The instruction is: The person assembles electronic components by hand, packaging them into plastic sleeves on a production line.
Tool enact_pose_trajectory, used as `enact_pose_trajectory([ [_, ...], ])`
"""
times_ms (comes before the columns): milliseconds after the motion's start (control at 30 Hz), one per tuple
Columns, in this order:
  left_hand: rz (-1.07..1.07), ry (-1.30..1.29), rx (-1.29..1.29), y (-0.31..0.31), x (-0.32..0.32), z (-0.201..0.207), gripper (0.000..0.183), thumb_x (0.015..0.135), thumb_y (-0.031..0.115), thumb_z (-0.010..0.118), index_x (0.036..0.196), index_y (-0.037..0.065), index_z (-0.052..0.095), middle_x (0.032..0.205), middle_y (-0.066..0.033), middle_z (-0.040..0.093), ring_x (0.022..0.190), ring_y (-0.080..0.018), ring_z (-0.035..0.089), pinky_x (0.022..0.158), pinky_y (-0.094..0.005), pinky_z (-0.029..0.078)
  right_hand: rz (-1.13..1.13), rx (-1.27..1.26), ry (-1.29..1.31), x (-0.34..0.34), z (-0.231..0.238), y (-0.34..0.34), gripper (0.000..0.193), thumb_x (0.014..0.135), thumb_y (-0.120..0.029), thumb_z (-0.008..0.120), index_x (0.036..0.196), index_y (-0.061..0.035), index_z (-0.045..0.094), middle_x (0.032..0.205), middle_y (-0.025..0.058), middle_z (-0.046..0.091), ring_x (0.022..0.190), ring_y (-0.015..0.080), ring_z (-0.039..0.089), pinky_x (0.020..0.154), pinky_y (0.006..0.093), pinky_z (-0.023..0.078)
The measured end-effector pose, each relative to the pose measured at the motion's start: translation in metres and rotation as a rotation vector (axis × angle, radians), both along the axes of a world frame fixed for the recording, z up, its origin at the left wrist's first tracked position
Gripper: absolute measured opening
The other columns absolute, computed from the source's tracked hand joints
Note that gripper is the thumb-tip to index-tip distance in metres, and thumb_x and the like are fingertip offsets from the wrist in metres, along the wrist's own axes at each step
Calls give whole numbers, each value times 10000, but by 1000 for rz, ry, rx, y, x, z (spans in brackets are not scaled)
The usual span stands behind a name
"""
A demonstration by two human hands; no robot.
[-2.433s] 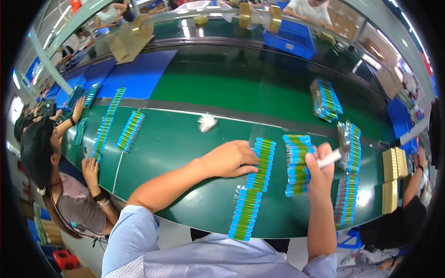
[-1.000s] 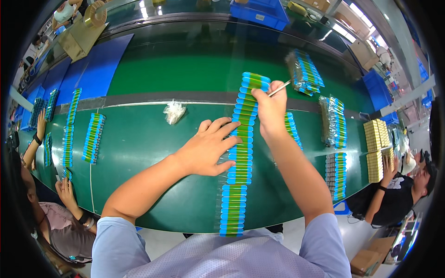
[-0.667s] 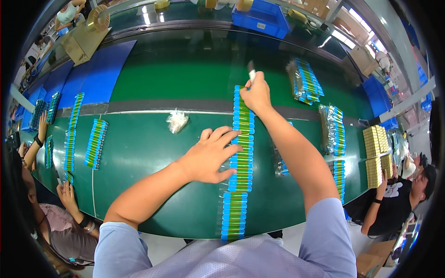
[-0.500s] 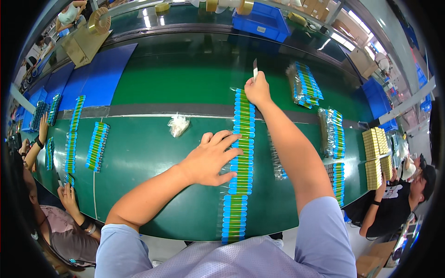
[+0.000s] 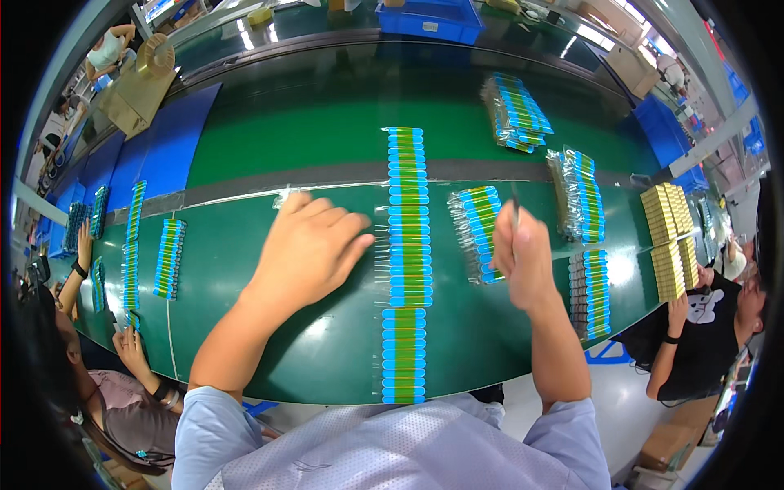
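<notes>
A long column of blue-and-green wrapped packs (image 5: 407, 245) lies on the green table straight in front of me, with clear wrapper edges sticking out to its left. My left hand (image 5: 310, 245) hovers left of the column, holding nothing, thumb apart from the fingers. It mostly covers a crumpled white plastic scrap (image 5: 286, 197). On the column's other side, my right hand (image 5: 523, 257) is closed around a thin knife (image 5: 515, 206), blade pointing up and seen nearly edge-on. Beside that hand is a shorter bundle of the same packs (image 5: 474, 220), partly hidden by the fingers.
More pack bundles (image 5: 518, 114) lie at the far right, near stacked yellow blocks (image 5: 665, 237). A blue bin (image 5: 430, 20) stands at the back. Co-workers sit on both sides; a left co-worker's hand (image 5: 129, 347) is by another pack column (image 5: 132, 245).
My left hand has lifted off the column and moved left. The right hand, still holding the knife, has come back nearer and to the right, away from the column's far end.
</notes>
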State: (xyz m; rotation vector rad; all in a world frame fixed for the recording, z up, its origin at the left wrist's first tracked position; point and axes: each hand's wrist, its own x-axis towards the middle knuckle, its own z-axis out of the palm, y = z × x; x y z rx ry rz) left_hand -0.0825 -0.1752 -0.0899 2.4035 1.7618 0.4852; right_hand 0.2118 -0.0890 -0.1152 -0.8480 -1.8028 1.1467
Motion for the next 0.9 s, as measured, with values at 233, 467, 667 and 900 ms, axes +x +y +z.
enact_pose_trajectory([
  [233,190,247,-81,-77,66,-58,781,805,549,759,1332,11,549,1470,-293,480,1387,-438,449,1148,-540,321,4,61,-167,-4,8,-11,176,955,-114,617,848,-48,494,579,56,536,481,147,488,478,331,348],
  [467,140,-400,54,-38,31,-64,615,747,87,870,1196,51,451,1303,-251,622,1200,-354,613,1050,-462,460,-97,262,-229,-1,-27,-14,99,962,-114,633,901,-54,583,600,70,567,474,227,539,492,341,395],
  [667,54,-1006,86,-44,17,-105,672,837,-98,738,1330,71,314,1098,-147,670,862,-140,676,716,-265,543,-117,562,-498,1,-25,-8,89,894,-135,701,924,-80,638,690,63,633,584,252,615,532,375,463],
  [900,-163,-1052,95,-44,12,-108,797,850,-103,743,1480,58,282,1177,-160,671,851,-165,686,710,-285,564,159,709,-578,-12,-26,-22,133,824,-163,746,894,-111,646,695,24,563,622,228,582,530,379,442],
])
